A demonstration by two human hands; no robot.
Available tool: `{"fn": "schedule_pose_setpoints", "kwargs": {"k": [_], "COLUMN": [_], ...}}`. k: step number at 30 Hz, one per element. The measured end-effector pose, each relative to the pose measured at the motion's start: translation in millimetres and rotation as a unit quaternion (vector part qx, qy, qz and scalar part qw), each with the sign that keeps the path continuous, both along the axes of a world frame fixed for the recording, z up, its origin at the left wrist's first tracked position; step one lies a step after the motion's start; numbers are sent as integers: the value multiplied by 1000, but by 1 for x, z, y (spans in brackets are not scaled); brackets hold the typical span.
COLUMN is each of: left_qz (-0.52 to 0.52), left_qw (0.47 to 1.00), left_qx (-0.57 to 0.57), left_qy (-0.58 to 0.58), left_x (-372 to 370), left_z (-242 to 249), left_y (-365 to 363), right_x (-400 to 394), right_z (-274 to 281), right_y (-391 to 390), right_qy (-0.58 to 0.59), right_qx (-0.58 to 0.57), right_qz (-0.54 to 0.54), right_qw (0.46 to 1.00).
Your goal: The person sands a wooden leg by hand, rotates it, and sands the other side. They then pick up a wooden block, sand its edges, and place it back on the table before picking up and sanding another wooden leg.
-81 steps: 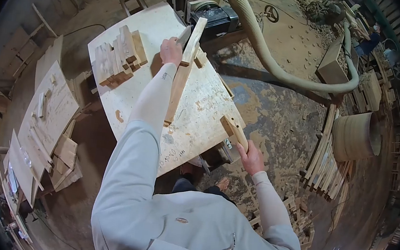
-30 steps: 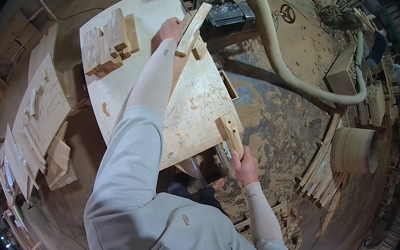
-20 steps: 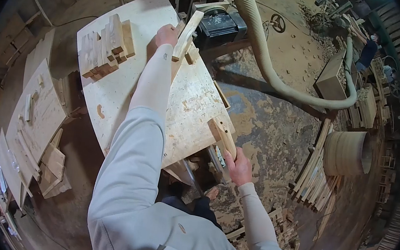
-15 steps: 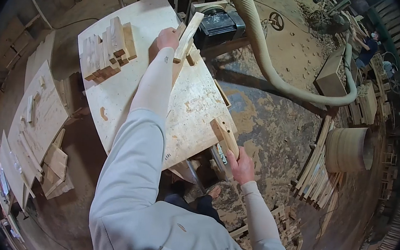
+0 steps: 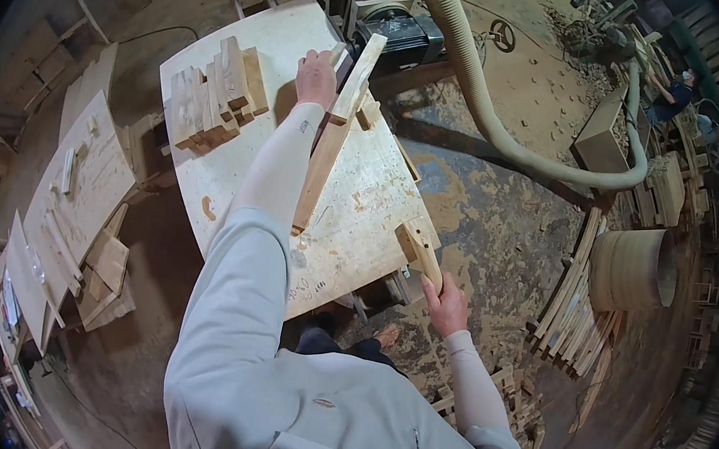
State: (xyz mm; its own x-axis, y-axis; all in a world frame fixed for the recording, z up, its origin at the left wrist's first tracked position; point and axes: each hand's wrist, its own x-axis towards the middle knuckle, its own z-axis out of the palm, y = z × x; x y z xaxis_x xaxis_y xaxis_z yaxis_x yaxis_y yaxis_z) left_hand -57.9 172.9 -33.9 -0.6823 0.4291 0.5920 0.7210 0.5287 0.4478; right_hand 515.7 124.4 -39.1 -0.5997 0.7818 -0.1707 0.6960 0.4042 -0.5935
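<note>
**Both hands on wood at the sawdust-covered worktop**

Over on the far left, a second board table (image 5: 83,187) carries loose offcuts. Next comes the pale worktop (image 5: 234,167), with a stack of wood blocks (image 5: 215,95) near its far left corner. Just right of the stack, the left hand (image 5: 316,78) reaches out at arm's length, fingers closed around the upper part of a long wooden strip (image 5: 328,147). That strip lies along the worktop, and its far end points at a dark machine (image 5: 402,32) at the back edge. At the near right corner of the worktop, the right hand (image 5: 447,304) grips the lower end of a short wooden piece (image 5: 423,249), which tilts up against the edge. Beyond, a thick hose (image 5: 493,116) curves across the stained floor (image 5: 501,213). Farther right, a bundle of curved slats (image 5: 580,292) leans beside a round drum (image 5: 635,267).
</note>
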Motion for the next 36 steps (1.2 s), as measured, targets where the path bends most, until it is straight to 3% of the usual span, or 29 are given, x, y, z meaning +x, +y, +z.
{"fn": "schedule_pose_setpoints", "kwargs": {"k": [1, 3, 5, 7, 8, 12, 22, 36], "left_qz": [3, -121, -117, 9, 3, -4, 37, 28], "left_qw": [1000, 992, 989, 975, 970, 967, 959, 961], "left_qx": [-3, 29, 61, 91, 91, 46, 78, 98], "left_qy": [-2, -34, -63, -204, -227, -249, -269, -255], "left_x": [2, 11, 17, 14, 9, 19, -2, -3], "left_z": [0, -1, 6, -11, -19, -15, -14, -7], "left_y": [-6, -20, -21, -23, -20, -6, 37, 38], "right_x": [0, -1, -1, 1, 0, -3, -3, -4], "right_z": [3, 7, 13, 15, 16, 25, 21, -8], "right_y": [0, 0, 2, -1, 0, 4, 4, 5], "right_qy": [-2, -12, -7, -6, -12, -21, -7, -15], "right_qx": [-3, 11, 5, -5, -11, -6, 1, 29], "right_qz": [3, 8, 7, 7, 5, 9, 21, 22], "right_qw": [1000, 1000, 1000, 1000, 1000, 1000, 1000, 999]}}
